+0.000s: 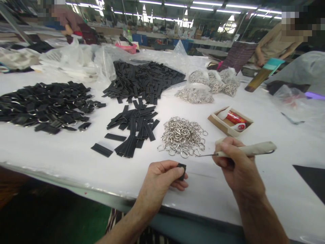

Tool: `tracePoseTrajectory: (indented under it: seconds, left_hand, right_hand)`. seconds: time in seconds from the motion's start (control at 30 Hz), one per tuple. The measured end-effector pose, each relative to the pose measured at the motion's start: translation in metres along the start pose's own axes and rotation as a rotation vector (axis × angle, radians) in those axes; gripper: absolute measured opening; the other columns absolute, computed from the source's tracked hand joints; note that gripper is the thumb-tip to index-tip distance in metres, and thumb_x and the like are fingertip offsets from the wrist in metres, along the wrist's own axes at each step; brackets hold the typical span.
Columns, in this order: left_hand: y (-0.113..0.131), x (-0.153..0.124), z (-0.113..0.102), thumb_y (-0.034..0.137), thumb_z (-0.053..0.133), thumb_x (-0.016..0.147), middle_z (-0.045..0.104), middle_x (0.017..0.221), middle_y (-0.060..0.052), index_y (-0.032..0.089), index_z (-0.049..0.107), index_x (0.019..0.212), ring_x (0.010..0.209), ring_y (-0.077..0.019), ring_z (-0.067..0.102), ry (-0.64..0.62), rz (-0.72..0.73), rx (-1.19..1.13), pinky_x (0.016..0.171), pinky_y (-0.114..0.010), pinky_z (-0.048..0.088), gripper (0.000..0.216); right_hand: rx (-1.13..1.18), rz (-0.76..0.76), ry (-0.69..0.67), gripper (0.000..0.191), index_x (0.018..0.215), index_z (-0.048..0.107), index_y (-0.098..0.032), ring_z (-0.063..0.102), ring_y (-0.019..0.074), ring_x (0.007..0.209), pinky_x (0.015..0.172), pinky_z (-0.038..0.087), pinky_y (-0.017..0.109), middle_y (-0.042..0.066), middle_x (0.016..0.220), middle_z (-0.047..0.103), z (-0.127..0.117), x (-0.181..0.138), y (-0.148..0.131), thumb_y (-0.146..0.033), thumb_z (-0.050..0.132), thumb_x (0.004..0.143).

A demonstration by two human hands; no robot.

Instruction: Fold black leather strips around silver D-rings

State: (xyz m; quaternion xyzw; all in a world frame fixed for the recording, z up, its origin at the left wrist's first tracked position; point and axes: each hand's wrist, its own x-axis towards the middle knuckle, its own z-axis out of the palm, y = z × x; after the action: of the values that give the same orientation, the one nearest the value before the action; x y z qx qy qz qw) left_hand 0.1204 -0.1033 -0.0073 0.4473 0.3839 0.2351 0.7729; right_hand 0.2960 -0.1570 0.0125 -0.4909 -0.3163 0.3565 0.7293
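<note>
White surface, left to right: heap of finished black tabs with rings far left; loose black strips mid-left, bigger strip pile behind them. Left hand near the front edge, fingers pinched shut on a small folded black piece, held just above the surface. Ring pile just beyond both hands, nothing between. Right hand with fingers closed around a cloth-wrapped tool, thin metal tip pointing left toward the ring pile, close to the black piece but apart. Small box with tubes behind the right hand. Bagged rings farther back. Other people at the far edge, left and right.
</note>
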Motion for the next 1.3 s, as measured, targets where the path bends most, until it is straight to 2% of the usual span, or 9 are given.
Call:
tracePoseTrajectory:
  seconds: [0.5, 1.03, 1.3]
  left_hand:
    - [-0.002, -0.002, 0.001, 0.023, 0.065, 0.074, 0.07, 0.065, -0.006, 0.01, 0.07, 0.067, 0.053, -0.0121, 0.063, 0.002, 0.034, -0.025, 0.053, -0.019, 0.051, 0.015]
    - [-0.002, -0.003, 0.001, 0.023, 0.065, 0.074, 0.069, 0.065, -0.006, 0.009, 0.068, 0.066, 0.052, -0.0117, 0.062, 0.01, 0.052, -0.067, 0.052, -0.019, 0.051, 0.016]
    - [0.004, -0.009, -0.008, 0.021, 0.07, 0.07, 0.071, 0.07, -0.007, 0.01, 0.069, 0.073, 0.053, -0.0121, 0.063, 0.04, 0.026, -0.134, 0.054, -0.021, 0.053, 0.011]
  right_hand:
    - [0.005, -0.054, 0.005, 0.028, 0.054, 0.046, -0.016, 0.031, 0.0054, 0.041, 0.039, 0.021, 0.02, -0.004, 0.05, 0.04, -0.002, 0.0, 0.011, -0.02, 0.063, 0.076]
    - [0.031, -0.028, 0.057, 0.026, 0.055, 0.048, -0.016, 0.03, 0.0056, 0.042, 0.04, 0.021, 0.019, -0.005, 0.051, 0.04, -0.002, -0.003, 0.011, -0.021, 0.066, 0.072]
    - [0.006, -0.028, 0.049, 0.026, 0.058, 0.05, -0.016, 0.033, 0.0063, 0.046, 0.041, 0.023, 0.019, -0.003, 0.056, 0.041, -0.003, -0.005, 0.011, -0.025, 0.066, 0.077]
